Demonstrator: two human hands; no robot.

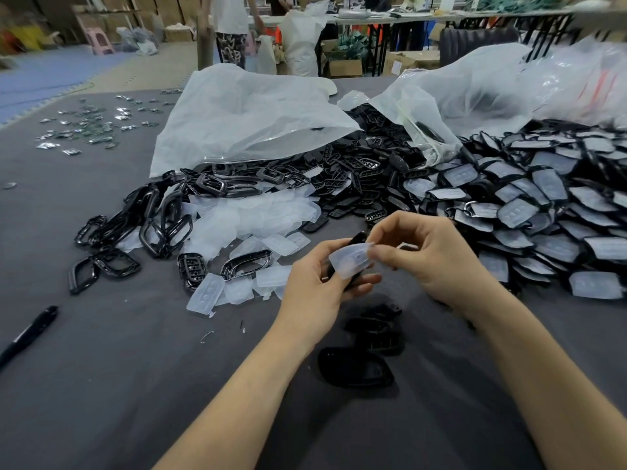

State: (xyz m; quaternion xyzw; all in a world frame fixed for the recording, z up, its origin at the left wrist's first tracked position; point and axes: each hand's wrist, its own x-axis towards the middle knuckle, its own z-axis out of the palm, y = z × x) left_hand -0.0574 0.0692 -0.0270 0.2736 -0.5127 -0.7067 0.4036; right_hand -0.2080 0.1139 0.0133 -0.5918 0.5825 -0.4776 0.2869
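My left hand [315, 283] grips a black plastic shell [356, 239], mostly hidden behind a translucent rubber pad [349, 261] that lies over it. My right hand [427, 252] pinches the right end of that pad with thumb and fingertips. Both hands hover above the grey cloth-covered table [118, 385]. Beneath them lie three loose black shells [356, 368] on the cloth.
A heap of black frames [163, 218] and clear pads [244, 215] lies ahead left, black button shells [366, 178] in the middle, assembled pieces [529, 212] at right. White plastic bags [244, 113] sit behind. A black marker [30, 334] lies at left. A person [230, 25] stands far back.
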